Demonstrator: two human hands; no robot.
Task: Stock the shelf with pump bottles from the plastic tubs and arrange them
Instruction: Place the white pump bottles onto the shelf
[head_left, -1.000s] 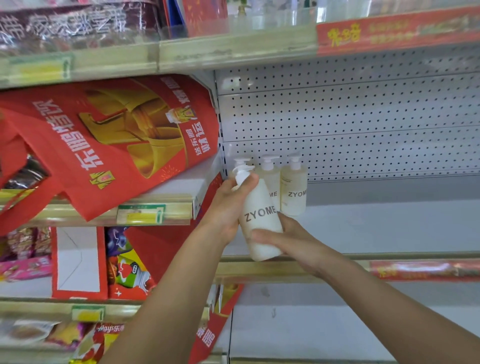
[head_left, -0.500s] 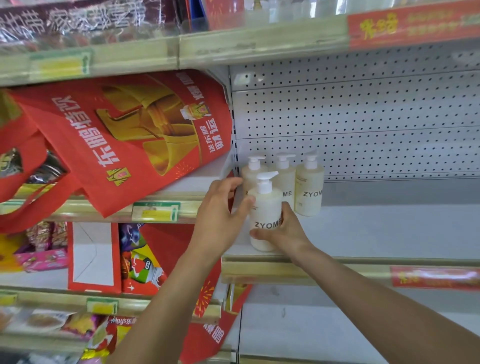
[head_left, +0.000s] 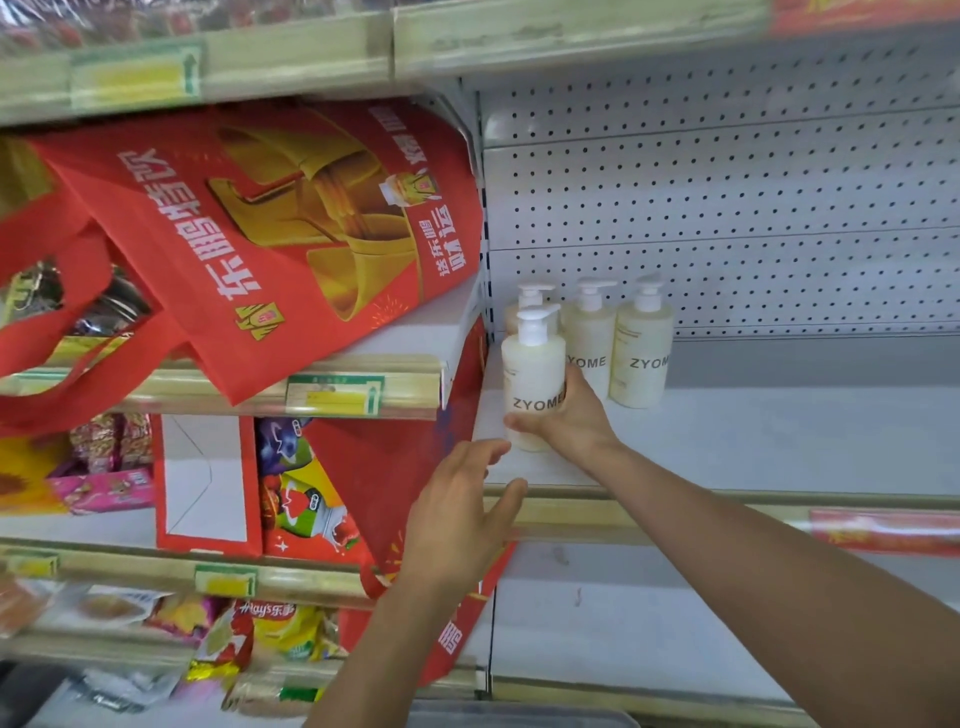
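A cream pump bottle (head_left: 532, 374) marked ZYOME stands upright at the left end of the white shelf (head_left: 753, 447). My right hand (head_left: 571, 421) grips its lower body from the right, thumb across the front. Behind it stand three more pump bottles in a row: one mostly hidden (head_left: 530, 299), a middle one (head_left: 589, 338) and a right one (head_left: 641, 353). My left hand (head_left: 462, 514) hovers in front of the shelf edge, fingers spread, holding nothing and clear of the bottle. No plastic tub is plainly visible.
A red printed bag (head_left: 270, 228) lies on the neighbouring shelf to the left, close to the bottles. Snack packets (head_left: 260, 629) fill lower left shelves. A perforated back panel (head_left: 727, 208) rises behind. Shelf surface stretches bare to the right of the bottles.
The held bottle went from tilted in the air to standing upright on the shelf. My left hand let go of it and drew back below the shelf edge.
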